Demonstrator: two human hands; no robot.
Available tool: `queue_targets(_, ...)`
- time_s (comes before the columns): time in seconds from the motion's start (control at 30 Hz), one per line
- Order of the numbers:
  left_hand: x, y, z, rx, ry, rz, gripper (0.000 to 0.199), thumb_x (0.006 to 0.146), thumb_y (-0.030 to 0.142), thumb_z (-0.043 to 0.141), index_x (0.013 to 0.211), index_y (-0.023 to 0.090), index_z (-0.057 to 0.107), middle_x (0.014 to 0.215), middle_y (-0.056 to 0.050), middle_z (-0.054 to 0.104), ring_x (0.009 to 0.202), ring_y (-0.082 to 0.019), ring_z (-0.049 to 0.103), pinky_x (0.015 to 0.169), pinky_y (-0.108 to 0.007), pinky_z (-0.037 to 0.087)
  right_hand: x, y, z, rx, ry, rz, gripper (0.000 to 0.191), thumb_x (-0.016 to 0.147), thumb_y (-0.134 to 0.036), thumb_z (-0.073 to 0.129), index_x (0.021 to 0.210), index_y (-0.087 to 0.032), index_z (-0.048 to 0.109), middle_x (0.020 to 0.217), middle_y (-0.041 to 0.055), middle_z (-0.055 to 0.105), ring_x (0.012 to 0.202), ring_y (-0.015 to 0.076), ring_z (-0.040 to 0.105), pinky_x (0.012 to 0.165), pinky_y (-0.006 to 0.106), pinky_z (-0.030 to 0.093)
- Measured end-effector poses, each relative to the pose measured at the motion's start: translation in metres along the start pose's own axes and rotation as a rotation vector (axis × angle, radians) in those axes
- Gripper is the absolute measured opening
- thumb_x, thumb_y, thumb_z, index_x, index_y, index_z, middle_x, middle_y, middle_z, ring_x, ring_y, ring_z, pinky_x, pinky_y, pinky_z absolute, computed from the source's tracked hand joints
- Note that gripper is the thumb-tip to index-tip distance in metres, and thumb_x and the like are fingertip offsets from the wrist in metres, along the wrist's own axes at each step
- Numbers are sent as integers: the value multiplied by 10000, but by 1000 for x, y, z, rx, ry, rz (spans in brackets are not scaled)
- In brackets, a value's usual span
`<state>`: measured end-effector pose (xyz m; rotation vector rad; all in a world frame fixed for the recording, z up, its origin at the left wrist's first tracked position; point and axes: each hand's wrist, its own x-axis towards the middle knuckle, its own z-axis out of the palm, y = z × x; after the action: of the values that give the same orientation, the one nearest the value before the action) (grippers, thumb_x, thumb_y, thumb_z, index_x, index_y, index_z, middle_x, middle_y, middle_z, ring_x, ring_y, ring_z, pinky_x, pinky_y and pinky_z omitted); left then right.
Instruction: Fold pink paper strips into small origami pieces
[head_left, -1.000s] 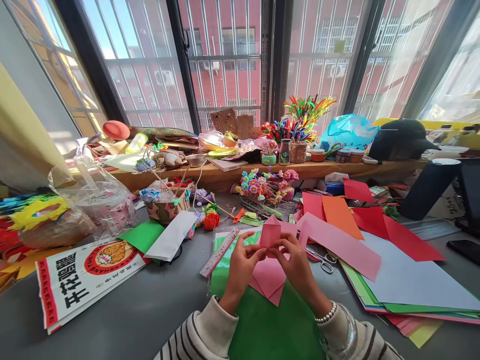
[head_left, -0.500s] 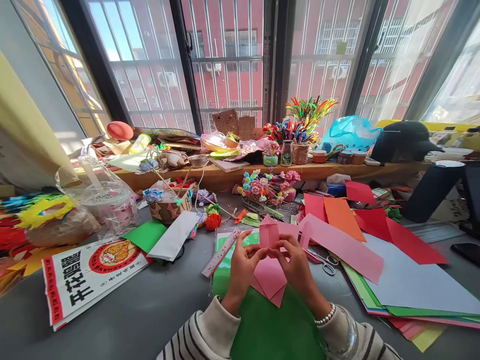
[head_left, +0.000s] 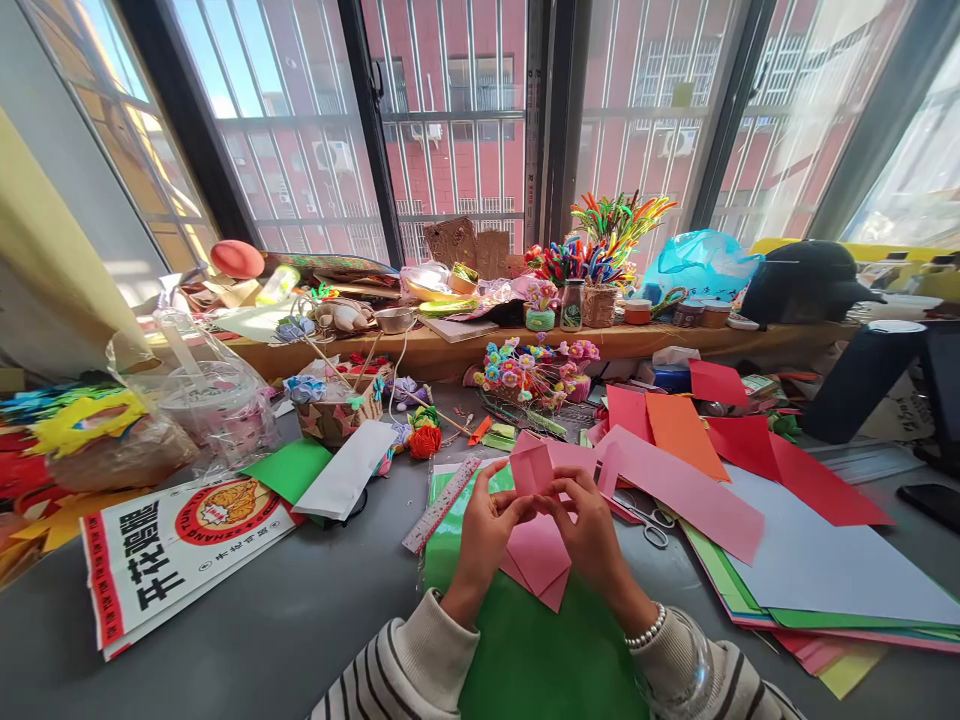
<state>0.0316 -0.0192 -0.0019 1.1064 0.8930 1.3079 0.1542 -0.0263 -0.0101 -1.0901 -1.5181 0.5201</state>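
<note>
Between the fingertips of both hands is a small folded piece of pink paper (head_left: 531, 468), held raised and showing creases. My left hand (head_left: 487, 515) pinches its lower left edge with thumb and fingers. On the lower right edge, my right hand (head_left: 583, 520) is closed in a similar pinch, the two thumbs nearly meeting. Below them lies another folded pink sheet (head_left: 541, 556) with a pointed lower corner, resting on a glossy green mat (head_left: 544, 660). A patterned ruler (head_left: 442, 505) lies left of my left hand.
Scissors (head_left: 657, 527) lie right of my hands, beside long pink strips (head_left: 697, 490) and stacked coloured sheets (head_left: 847, 560). A printed paper bag (head_left: 195, 560) is on the left. Behind stand a basket (head_left: 337, 415), paper flowers (head_left: 525, 372) and a cluttered sill (head_left: 450, 355).
The small pink paper has tilted slightly and shifted a little left between my fingers. Both hands keep their pinch in nearly the same place.
</note>
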Motion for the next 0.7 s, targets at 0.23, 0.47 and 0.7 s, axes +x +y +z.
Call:
queue_targets(0.23,-1,1,2,-10,-12,-17,551,631,252,628,1089,153,338,630,3,621,702,-187,622,717,-359,482,-1,-1,0,-17,-4,-13,169,783,-300,444,745,-174,550,892,81,462,827,185,506,599,299,517)
queue_targets(0.47,1,5,1,-51,14,-60,537,636,248,631,1072,147,333,670,-23,641,682,-173,622,734,-353,476,3,-1,-3,62,22,86,183,761,-345,460,763,-169,511,869,69,499,777,175,527,566,284,496)
queue_targets(0.7,1,5,-1,-54,22,-100,575,621,258,645,1091,144,333,663,-24,645,651,-170,625,704,-331,485,5,3,-4,288,-70,313,292,692,-407,521,830,-151,515,790,52,549,654,153,554,474,255,492)
